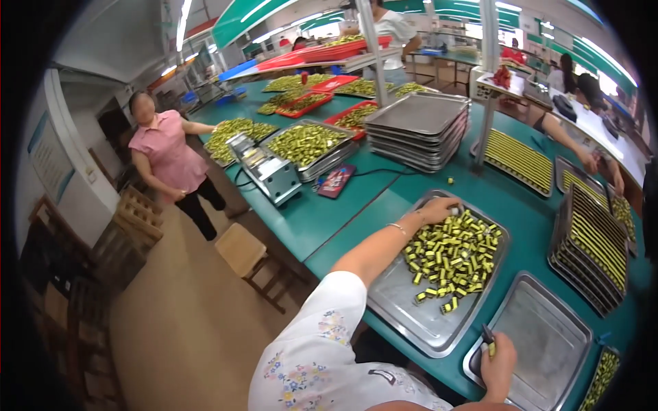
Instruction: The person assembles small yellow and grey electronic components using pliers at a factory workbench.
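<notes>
A metal tray (397,301) in front of me holds a heap of small yellow-and-black block-shaped parts (456,250), some lying loose at its near side. My left hand (437,209) reaches to the far left of the heap, its fingers curled down among the parts; what they pinch, if anything, is hidden. Over the left edge of a second metal tray (541,329), my right hand (499,364) is closed around a small dark object with a yellow part (489,339), whose kind I cannot make out. Bare metal shows across that second tray.
Stacked trays (418,127) stand beyond the heap; another stack, with rows of yellow parts (593,240), is at the right. A metal machine (264,168) and piled trays (308,145) occupy the far left. One person (168,151) stands there; another's hands (603,168) work at right. A stool (240,250) is beside the table.
</notes>
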Demonstrator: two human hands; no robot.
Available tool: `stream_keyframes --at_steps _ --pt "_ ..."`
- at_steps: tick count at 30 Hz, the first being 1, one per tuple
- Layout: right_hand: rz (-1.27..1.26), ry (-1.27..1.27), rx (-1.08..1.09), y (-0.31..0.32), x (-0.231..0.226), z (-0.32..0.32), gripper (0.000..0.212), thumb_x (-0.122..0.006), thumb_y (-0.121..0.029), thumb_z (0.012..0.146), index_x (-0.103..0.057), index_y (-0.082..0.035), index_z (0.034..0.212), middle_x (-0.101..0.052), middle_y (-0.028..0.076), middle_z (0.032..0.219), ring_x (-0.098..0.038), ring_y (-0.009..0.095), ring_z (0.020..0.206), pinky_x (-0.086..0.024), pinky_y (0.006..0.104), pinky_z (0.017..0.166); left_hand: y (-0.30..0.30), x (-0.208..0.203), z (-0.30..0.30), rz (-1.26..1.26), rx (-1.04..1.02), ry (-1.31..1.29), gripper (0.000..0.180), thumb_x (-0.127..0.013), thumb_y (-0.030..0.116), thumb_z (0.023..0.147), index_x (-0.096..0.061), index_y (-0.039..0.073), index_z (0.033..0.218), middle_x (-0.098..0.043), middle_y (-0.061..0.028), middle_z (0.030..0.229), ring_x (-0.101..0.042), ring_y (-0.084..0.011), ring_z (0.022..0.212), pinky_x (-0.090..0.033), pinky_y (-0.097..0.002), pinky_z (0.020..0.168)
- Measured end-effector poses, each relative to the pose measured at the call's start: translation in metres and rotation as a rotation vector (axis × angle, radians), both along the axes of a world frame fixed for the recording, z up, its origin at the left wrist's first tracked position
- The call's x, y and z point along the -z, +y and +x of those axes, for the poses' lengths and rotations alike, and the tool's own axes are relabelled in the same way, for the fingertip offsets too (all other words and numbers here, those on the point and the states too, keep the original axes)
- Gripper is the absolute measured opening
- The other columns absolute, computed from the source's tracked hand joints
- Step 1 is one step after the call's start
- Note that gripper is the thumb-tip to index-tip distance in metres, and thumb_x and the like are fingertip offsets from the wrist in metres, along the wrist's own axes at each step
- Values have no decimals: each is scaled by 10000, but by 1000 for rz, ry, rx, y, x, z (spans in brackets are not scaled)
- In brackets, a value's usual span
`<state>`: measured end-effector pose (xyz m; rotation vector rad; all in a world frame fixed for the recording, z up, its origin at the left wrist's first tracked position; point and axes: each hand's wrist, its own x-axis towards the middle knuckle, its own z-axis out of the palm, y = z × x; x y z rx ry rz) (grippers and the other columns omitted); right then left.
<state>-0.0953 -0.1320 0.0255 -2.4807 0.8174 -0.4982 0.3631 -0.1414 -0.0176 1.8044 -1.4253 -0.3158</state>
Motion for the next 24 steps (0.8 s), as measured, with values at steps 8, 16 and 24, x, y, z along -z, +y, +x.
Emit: stream_keyframes --at_steps 8,16,24 --pt "-24 -15 -74 2 -2 5 235 -620 18 692 -566 -14 918 -586 200 892 -553 413 883 -437 474 761 48 -13 -28 18 -160 26 196 -572 212 918 -605 71 1049 -662 -113 955 -621 -265 881 -459 -363 785" --pt "-10 -31 -88 4 -7 10 222 -603 38 689 -536 -5 896 -562 212 876 -534 431 854 -424 475 737 75 -9 -47 -11 -265 31 175 -553 168 869 -626 99 1011 -654 -140 907 -610 -324 848 -453 -405 736" --pt "-14 5 -85 2 -6 11 217 -606 34 693 -532 0 894 -559 217 873 -534 428 856 -422 474 734 94 -10 -68 -9 -331 15 204 -485 90 851 -619 79 1005 -641 -172 889 -605 -346 818 -454 -412 709"
